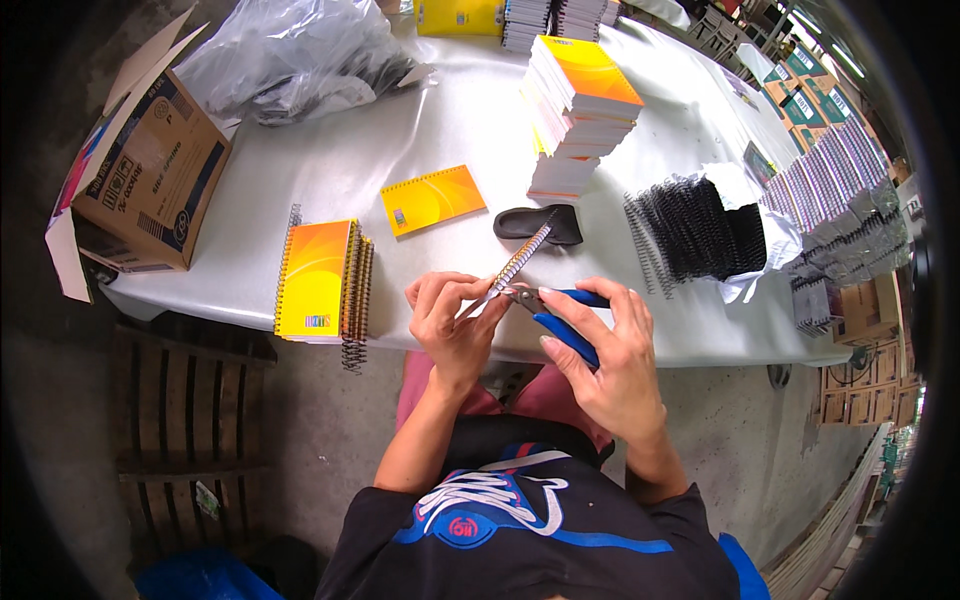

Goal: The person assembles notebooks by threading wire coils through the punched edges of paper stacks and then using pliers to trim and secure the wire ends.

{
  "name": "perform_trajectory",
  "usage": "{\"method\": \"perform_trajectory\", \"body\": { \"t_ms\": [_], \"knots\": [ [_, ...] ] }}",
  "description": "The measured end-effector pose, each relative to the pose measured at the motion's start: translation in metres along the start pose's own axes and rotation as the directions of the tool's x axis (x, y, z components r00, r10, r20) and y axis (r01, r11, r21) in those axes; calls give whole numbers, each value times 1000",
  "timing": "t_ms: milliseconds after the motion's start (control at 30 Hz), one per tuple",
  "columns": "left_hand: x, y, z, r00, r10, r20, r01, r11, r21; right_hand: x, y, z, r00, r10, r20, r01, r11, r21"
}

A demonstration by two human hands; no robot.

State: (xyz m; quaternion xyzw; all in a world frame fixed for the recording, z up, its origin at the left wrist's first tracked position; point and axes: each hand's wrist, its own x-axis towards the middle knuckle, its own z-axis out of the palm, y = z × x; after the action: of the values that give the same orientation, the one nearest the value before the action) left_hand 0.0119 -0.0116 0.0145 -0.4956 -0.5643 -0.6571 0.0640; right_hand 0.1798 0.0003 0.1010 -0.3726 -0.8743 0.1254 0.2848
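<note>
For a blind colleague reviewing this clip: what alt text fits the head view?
A person's left hand holds a spiral-bound notebook edge-on while the right hand applies blue-handled pliers to its wire end. On the white table lie orange notebooks, a tall stack of notebooks and black spiral coils.

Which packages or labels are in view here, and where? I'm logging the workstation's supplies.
Brown cardboard box: table's left end, flaps open, dark printed panel and round mark.
Clear plastic bag: far left of the table, crumpled, dark contents.
White wrapper: right, torn open around black spiral coils.
Green-and-white cartons: far right, stacked.
Small label: on the orange notebook cover, front left.
</note>
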Motion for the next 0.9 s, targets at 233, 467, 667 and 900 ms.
{"method": "perform_trajectory", "body": {
  "t_ms": [233, 467, 667, 900],
  "knots": [
    [2, 3, -3, 991, 133, 30, -133, 991, 7, 1, 1, -9, 988, 48, 148, -69, 988, 139],
    [-7, -5, 5, 972, 233, -3, -233, 972, -21, -13, 35, 6, 690, 39, 723, -723, 59, 688],
    [-8, -14, 1, 981, -179, -70, 154, 950, -273, -19, 54, 13, 968, 149, 201, -221, 885, 410],
    [8, 25, -20, 856, -513, 72, 434, 635, -639, -26, 76, 33, 927, 371, 56, -340, 895, -289]
  ]
}}
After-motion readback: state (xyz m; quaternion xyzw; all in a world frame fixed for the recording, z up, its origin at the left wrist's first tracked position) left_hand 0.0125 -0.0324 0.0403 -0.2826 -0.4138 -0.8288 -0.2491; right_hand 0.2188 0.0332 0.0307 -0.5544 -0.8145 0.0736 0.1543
